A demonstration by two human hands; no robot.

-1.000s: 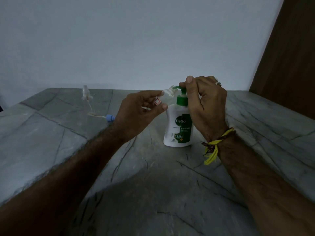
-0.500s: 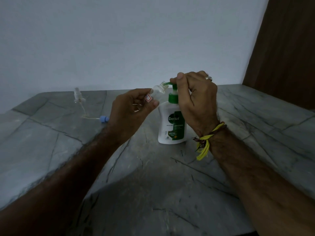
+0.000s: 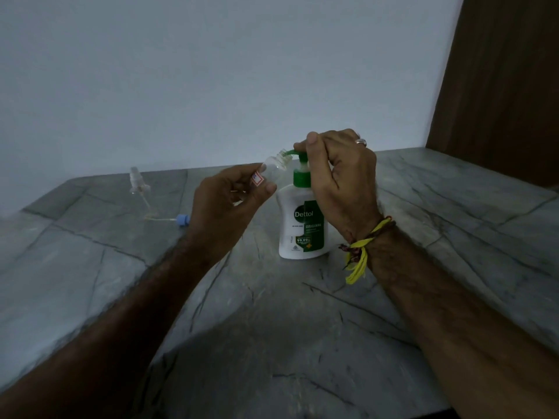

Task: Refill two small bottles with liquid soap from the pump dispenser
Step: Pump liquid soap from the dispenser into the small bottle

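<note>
Rising since earlier, the pump (image 3: 299,164) shows white stem; right hand (image 3: 338,170) grips it; left hand (image 3: 227,204) pinches tilted clear bottle (image 3: 273,167) at spout.

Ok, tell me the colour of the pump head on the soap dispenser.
Green. The pump head under the right hand matches the green collar, seen in the head view.

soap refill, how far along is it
Done: the spray tops are off; a clear one and a blue one lie on the counter. In hand: left hand tilts a small bottle to the spout while right hand works the pump dispenser. Left: no soap visible inside; no second bottle in view.
</note>
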